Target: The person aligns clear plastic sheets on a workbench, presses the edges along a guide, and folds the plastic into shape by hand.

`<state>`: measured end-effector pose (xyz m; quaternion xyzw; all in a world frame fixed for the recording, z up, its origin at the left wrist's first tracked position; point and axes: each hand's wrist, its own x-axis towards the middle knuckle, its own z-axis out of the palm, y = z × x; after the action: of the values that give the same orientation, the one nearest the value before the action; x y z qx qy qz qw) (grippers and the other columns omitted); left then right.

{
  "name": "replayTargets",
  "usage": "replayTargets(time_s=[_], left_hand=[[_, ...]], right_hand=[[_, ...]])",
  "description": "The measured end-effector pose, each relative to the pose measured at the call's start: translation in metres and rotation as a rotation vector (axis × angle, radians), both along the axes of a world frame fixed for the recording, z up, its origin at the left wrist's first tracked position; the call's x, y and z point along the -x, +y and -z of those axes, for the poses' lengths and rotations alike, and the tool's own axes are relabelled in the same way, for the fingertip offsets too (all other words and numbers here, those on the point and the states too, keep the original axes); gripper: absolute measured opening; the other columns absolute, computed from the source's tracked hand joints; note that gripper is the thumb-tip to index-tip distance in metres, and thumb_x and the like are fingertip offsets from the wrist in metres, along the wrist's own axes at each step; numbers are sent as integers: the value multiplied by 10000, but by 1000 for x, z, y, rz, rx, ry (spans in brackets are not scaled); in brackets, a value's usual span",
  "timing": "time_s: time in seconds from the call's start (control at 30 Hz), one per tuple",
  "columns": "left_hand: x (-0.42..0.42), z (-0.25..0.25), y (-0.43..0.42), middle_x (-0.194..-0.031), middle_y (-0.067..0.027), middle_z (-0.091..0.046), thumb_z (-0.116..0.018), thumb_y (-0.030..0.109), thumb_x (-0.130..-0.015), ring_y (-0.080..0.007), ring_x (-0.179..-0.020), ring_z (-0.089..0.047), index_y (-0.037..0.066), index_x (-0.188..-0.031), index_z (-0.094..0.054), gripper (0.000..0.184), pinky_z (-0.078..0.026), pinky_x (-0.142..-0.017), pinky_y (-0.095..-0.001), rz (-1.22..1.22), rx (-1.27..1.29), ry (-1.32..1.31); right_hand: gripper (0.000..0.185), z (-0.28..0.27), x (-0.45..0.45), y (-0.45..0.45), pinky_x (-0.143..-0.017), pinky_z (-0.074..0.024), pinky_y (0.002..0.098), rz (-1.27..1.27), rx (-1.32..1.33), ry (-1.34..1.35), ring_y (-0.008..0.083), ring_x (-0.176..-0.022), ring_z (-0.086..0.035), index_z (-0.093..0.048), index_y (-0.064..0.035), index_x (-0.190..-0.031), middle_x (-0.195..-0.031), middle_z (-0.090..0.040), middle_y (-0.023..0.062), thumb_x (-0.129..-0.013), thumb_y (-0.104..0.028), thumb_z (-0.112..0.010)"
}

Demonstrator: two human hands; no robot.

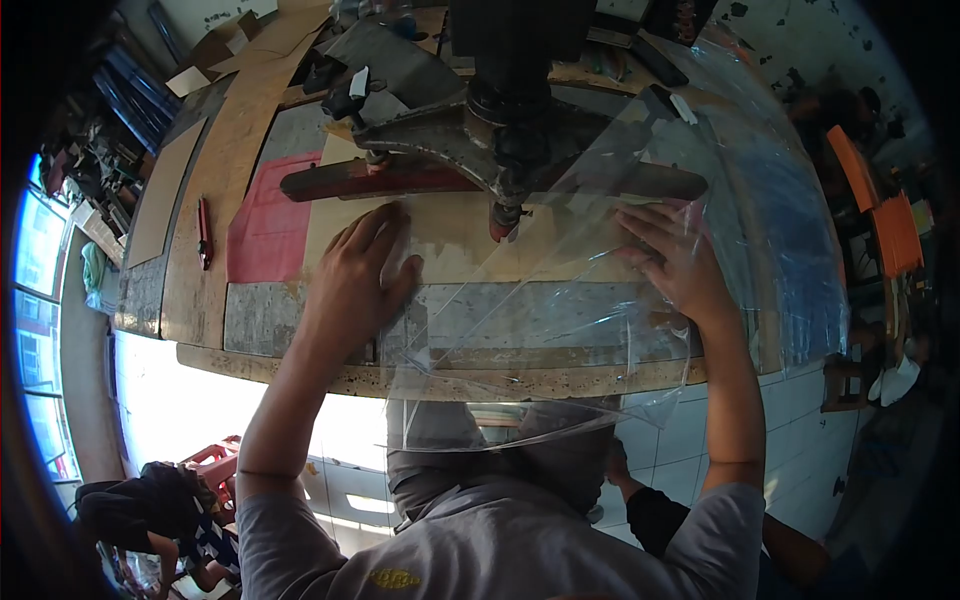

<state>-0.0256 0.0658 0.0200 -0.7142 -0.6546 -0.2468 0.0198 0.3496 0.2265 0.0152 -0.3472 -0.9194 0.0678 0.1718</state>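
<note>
A sheet of clear plastic film lies across the bench and hangs over its front edge towards my lap. My left hand lies flat at the left side of the film, fingers stretched and thumb apart. On the right, my right hand is at the film with its fingers stretched out; glare hides exactly how the film meets the fingertips. Just beyond both hands is the long horizontal bar of a cast-metal press. Beneath the bar runs a pale yellowish strip, with a pink-red sheet at its left.
A red box cutter lies on the wooden board at left. More clear film covers the bench's right side. An orange stool or chair stands at far right. Another person bends at lower left; someone's arm shows at lower right.
</note>
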Motion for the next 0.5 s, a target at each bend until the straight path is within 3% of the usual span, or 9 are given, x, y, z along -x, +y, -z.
replayTargets(time_s=[0.23, 0.33, 0.5], left_hand=[[0, 1, -1, -1373, -201, -645, -722, 215, -926, -411, -1207, -654, -3, -1323, -660, 458, -535, -1023, -476, 12, -22, -5], [1, -1, -2, -1373, -201, -645, -721, 231, -928, -407, -1204, -657, 3, -1326, -661, 462, -537, -1022, -474, 16, -22, 7], [5, 4, -7, -1373, -203, -632, -696, 259, -935, -403, -1229, -630, -23, -1305, -647, 468, -515, -1049, -468, 61, -45, 26]], right_hand=[[453, -5, 0, -3, -1162, -409, 443, -28, 24, 48, 291, -1322, -577, -708, -126, -1334, -1367, -697, 43, -923, -311, -757], [415, -4, 0, 0, -941, -572, 420, -114, -122, 88, 326, -1116, -699, -744, -39, -1222, -1227, -737, 143, -925, -329, -758], [376, 4, -6, 2, -911, -578, 412, -83, -110, 100, 328, -1074, -709, -744, -45, -1213, -1187, -743, 150, -921, -280, -775]])
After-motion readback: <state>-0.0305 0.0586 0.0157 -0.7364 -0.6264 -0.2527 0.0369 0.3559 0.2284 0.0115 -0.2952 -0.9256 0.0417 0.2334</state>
